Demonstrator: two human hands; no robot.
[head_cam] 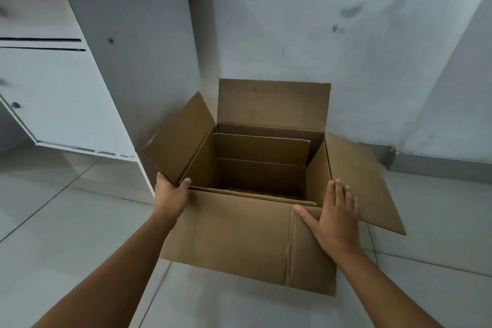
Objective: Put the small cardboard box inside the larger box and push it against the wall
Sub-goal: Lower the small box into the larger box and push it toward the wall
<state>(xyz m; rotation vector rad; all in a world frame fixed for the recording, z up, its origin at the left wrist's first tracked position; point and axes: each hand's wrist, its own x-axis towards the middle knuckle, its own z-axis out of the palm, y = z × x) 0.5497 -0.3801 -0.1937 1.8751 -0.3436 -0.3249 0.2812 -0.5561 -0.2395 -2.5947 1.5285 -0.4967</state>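
A large brown cardboard box [247,237] stands open on the tiled floor, its back flap upright close to the white wall [332,42]. Inside it sits a smaller open cardboard box [262,146], its flaps up, near the back. My left hand [171,193] grips the near left corner of the large box, thumb over the rim and fingers under the left flap. My right hand [334,217] lies flat with fingers spread on the near right corner, across the front flap and the right rim.
A white cabinet [61,93] with a drawer and door stands at the left, its side panel [138,56] close to the box's left flap. The wall forms a corner at the right with a grey skirting [439,165]. Grey floor tiles [66,234] surround the box.
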